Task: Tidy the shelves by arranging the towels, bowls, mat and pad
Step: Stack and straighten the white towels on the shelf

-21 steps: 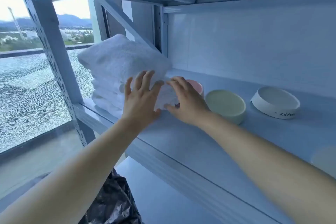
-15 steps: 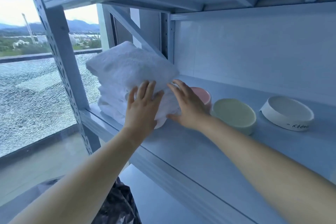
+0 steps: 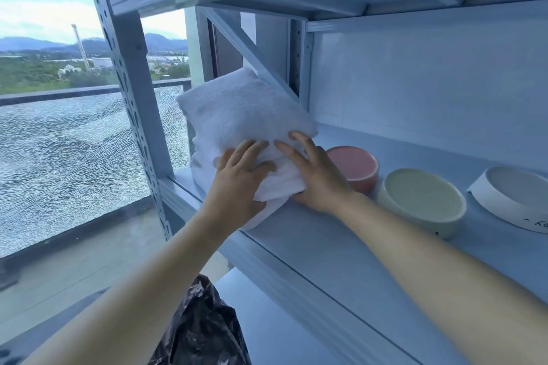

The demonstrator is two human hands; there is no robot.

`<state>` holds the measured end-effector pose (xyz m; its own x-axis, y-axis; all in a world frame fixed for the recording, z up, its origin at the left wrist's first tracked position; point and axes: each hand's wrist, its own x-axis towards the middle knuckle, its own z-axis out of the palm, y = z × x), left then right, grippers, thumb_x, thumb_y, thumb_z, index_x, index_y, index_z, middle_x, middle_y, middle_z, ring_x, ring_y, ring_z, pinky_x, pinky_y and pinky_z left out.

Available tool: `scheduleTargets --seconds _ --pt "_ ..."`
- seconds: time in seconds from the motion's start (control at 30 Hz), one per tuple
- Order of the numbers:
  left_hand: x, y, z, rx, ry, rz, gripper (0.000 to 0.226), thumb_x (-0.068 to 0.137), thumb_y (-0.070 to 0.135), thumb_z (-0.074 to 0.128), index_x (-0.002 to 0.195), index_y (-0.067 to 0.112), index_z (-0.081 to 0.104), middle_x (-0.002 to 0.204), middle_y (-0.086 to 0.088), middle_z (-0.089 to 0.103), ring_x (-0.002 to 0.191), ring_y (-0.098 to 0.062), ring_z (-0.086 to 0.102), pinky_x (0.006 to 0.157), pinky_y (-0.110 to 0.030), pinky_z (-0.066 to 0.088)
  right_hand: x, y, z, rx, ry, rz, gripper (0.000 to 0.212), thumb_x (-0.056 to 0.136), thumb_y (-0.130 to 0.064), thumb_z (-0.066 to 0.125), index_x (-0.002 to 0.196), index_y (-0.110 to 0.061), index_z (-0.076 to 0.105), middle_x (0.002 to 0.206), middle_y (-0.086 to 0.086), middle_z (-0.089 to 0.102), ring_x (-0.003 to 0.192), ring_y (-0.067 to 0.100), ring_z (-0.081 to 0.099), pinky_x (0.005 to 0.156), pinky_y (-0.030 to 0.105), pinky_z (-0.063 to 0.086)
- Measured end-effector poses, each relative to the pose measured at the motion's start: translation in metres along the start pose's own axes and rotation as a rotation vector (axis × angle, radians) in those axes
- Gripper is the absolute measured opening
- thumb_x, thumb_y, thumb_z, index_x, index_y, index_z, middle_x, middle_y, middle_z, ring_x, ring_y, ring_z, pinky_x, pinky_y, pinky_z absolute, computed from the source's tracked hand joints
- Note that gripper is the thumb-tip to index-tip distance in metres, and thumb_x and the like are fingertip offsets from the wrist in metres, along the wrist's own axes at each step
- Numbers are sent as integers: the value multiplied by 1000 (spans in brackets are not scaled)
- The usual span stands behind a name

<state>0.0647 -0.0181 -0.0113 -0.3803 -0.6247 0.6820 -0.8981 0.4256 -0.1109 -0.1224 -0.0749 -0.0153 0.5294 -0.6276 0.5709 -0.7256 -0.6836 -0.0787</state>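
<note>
Head view: left hand [image 3: 240, 184] and right hand [image 3: 317, 178], fingers spread flat, press the fluffy white folded towels [image 3: 243, 124] on the shelf [image 3: 341, 246]. Right of the right hand: round pink bowl [image 3: 353, 166], cream bowl [image 3: 424, 198], white bowl [image 3: 513, 195] with partly legible black lettering.

This looks like a storage corner on a high floor, perhaps a utility room or a balcony-side store, though the view is too narrow to be sure. A pale blue metal rack with a perforated upright [image 3: 130, 115] fills the frame, holding a stack of folded white towels [image 3: 243, 124]. At left, a window with shattered lower glass [image 3: 68, 160] overlooks distant hills. A crumpled black plastic bag [image 3: 201, 326] sits at bottom centre.
</note>
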Motion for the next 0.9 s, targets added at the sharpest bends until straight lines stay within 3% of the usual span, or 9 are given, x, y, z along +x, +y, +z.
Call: scheduleTargets --seconds 0.17,0.27,0.43,0.53,0.73,0.9 --pt "-6 -17 -9 -127 -8 28 56 44 9 84 98 11 68 129 -16 53 121 -38 48 95 -46 38 -3 -14 2 -17 36 1 88 67 -5 75 142 -26 33 144 6 29 108 31 45 87 41 48" --pt "-10 -20 -12 -175 -7 67 54 46 7 84 97 10 68 129 -15 53 121 -37 48 95 -44 39 -9 -21 -1 -52 33 18 84 70 -4 73 141 -24 34 143 6 29 107 31 45 87 38 47" --pt "-19 -34 -11 -239 29 132 48 54 7 84 99 10 66 131 -14 50 124 -31 43 99 -39 38 -23 -39 -9 -83 43 54 79 72 -3 70 139 -25 36 144 4 28 108 33 42 85 45 49" --pt "-21 -42 -6 -198 59 177 46 57 10 84 98 9 63 132 -15 50 126 -30 39 104 -33 29 -27 -49 -9 -104 49 68 74 72 -5 71 136 -23 38 146 3 24 113 33 40 83 44 50" --pt "-16 -34 -8 -9 -26 26 65 48 9 80 108 10 56 137 -14 44 132 -35 35 104 -60 30 -24 -47 -14 -46 -28 25 79 76 -20 72 143 -22 31 156 2 10 130 31 29 100 43 41" --pt "-15 -6 -4 76 -19 9 93 52 44 70 136 27 32 144 -13 29 137 -31 21 102 -70 14 -43 -28 -30 -10 -32 -91 86 66 -30 81 140 -23 37 153 3 17 131 22 30 98 31 37"
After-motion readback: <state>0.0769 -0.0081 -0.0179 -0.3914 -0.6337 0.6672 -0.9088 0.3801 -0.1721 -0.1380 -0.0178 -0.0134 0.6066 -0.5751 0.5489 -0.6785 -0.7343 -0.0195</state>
